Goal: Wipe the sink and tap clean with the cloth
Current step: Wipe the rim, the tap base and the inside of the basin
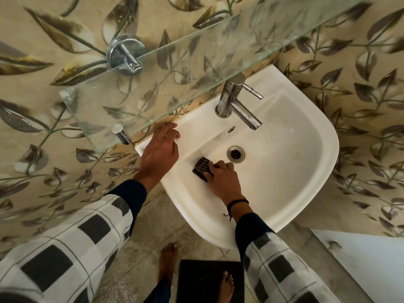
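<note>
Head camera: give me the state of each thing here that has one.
Sink: no standing water.
Tap: no water running.
Drain: unplugged.
Cloth: folded, pressed to the sink beside the drain.
Right hand: holds the cloth.
Left hand: rests flat on the sink rim.

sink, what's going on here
A person is wiping out the white sink. Their right hand holds a dark striped cloth down on the basin floor, just beside the drain. Their left hand rests flat on the sink's back corner by the wall. The tap stands untouched, and no water shows at its spout.
</note>
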Tool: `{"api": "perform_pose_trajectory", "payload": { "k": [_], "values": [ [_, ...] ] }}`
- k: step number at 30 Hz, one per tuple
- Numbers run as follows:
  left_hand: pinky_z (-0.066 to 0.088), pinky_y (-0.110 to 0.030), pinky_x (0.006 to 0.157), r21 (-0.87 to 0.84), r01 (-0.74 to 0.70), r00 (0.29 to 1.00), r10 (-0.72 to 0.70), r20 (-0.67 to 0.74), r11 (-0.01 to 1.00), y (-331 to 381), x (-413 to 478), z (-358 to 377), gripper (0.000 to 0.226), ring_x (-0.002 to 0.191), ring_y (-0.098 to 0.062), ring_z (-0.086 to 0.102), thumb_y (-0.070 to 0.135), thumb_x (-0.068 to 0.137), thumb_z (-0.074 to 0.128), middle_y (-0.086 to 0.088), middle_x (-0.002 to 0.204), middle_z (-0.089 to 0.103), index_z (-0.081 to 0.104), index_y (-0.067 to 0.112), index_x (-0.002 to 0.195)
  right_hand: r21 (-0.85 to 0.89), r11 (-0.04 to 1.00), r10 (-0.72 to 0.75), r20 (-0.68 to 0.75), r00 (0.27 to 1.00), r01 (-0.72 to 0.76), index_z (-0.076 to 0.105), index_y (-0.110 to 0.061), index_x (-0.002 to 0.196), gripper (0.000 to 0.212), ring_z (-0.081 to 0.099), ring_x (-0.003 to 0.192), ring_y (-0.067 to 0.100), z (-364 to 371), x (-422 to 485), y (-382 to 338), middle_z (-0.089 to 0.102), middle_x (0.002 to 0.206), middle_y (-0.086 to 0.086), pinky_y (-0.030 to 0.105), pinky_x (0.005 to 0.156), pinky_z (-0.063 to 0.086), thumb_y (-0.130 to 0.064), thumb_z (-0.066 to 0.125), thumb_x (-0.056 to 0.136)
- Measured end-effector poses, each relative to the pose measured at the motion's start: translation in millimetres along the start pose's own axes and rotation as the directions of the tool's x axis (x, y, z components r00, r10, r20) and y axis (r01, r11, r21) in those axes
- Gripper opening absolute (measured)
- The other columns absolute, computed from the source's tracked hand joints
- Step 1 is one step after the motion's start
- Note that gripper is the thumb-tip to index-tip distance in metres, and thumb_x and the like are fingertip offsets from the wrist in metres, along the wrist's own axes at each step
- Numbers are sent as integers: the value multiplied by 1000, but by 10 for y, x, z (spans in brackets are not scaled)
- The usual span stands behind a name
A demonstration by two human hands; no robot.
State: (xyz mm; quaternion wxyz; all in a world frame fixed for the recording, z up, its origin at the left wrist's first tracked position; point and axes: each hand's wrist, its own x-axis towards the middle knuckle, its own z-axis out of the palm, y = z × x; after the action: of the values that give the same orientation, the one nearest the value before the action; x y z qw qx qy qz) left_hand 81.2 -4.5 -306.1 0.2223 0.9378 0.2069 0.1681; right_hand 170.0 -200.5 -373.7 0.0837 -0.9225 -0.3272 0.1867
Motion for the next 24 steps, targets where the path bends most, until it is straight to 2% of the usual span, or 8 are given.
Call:
{"api": "perform_pose_trajectory", "payload": {
  "k": [5,8,11,14,17,20,22,24],
  "values": [
    [50,-36,99,9,11,1000,-11,4,1000,4,10,-1,25,130,-23,48,-7,88,50,-6,134,56,65,5,104,23,986,165,-19,986,-165,54,-11,133,50,36,127,42,-83,183,194,25,151,9,42,90,49,-46,50,97],
    [50,-34,96,8,21,1000,-21,7,1000,8,3,-9,25,129,-21,48,-6,89,50,-5,135,55,65,6,104,9,971,239,-62,969,-239,38,-11,145,56,46,118,44,-107,229,114,25,150,13,42,83,50,-36,53,97],
    [51,-35,95,0,24,1000,-24,12,1000,10,3,-6,24,130,-20,46,-6,88,51,-4,135,55,64,6,103,-24,984,172,-118,978,-176,37,-19,143,49,55,100,40,7,93,-79,35,146,14,37,60,43,-25,51,97],
    [53,-36,91,0,22,1000,-22,10,1000,21,1,-2,23,130,-18,44,-7,87,53,-5,135,55,64,6,103,-34,999,34,-136,990,-39,51,-20,132,36,53,96,36,79,-42,-123,51,130,6,35,57,39,-25,48,96],
    [53,-37,92,11,19,1000,-19,8,1000,30,-12,-5,23,131,-20,44,-7,88,54,-6,136,55,66,5,104,-144,989,-59,-206,977,29,62,-18,117,29,57,103,34,52,-31,2,62,115,3,39,69,47,-31,57,92],
    [52,-38,94,8,-19,1000,19,-8,1000,1,-13,10,22,131,-21,44,-3,90,54,-6,136,55,66,5,107,-125,992,-5,-205,979,-22,62,-14,124,36,52,124,34,80,102,193,60,128,6,41,84,52,-26,63,90],
    [49,-37,98,7,-43,999,43,-18,999,-18,-14,21,24,132,-22,44,6,91,52,-6,137,55,66,6,111,-66,995,60,-152,987,-71,49,-9,141,49,38,139,35,105,186,262,43,150,8,44,98,47,-18,58,93],
    [47,-36,101,1,-64,998,64,-22,998,-35,-26,45,28,133,-24,45,14,90,53,-5,138,55,67,7,114,-6,994,109,-38,993,-110,25,-7,154,58,15,150,32,151,217,209,16,163,8,46,114,31,-15,43,99]
  ]
}}
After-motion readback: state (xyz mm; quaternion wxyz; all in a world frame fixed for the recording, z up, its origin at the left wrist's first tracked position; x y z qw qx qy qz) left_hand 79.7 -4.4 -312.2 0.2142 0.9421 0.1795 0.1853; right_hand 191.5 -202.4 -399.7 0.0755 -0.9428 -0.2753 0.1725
